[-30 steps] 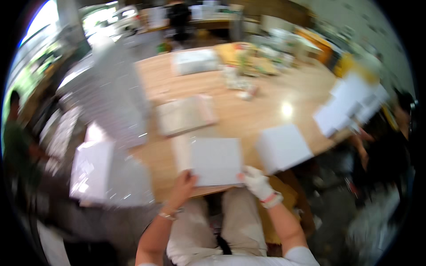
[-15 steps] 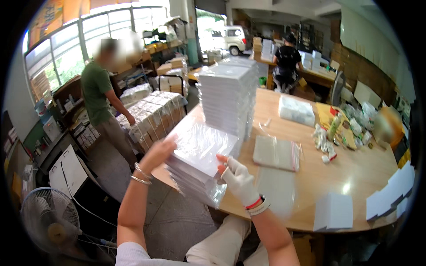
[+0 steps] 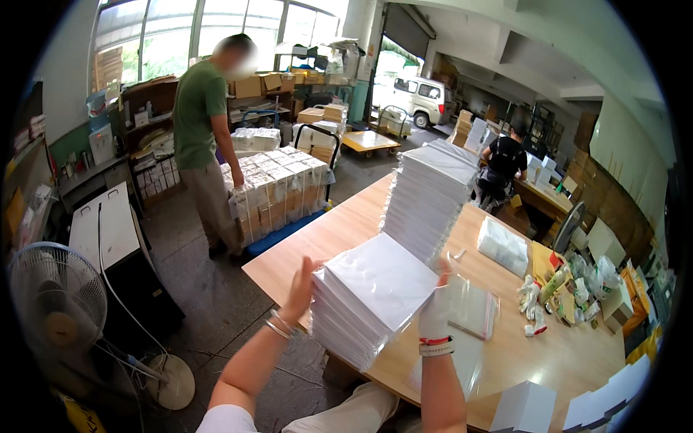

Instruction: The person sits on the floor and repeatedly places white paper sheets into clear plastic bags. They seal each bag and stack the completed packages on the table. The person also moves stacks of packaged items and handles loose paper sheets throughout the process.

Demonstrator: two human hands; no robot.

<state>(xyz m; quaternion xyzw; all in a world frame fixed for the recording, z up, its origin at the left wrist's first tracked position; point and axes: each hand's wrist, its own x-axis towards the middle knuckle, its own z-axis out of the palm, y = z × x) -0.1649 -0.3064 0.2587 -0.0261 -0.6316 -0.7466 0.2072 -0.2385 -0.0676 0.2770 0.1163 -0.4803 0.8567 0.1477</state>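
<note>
A near stack of white, flat packs in clear plastic stands at the table's near edge. My bare left hand lies along its left side, fingers stretched upward. Against the right side is my right hand, in a white glove with bare fingertips; its fingers are extended and partly hidden by the stack. Neither hand is wrapped round anything. Directly behind rises a taller stack of similar packs. Beside my right hand lies a pile of clear plastic bags with a red strip along one edge.
The wooden table also carries a white wrapped bundle, work gloves and folded white card. A fan stands left. A person in green touches a loaded cart; another person works farther back.
My right hand has shifted from the near corner to the stack's right side, and my left rests against its left side. The top pack looks squarer on the stack. The view has turned left.
</note>
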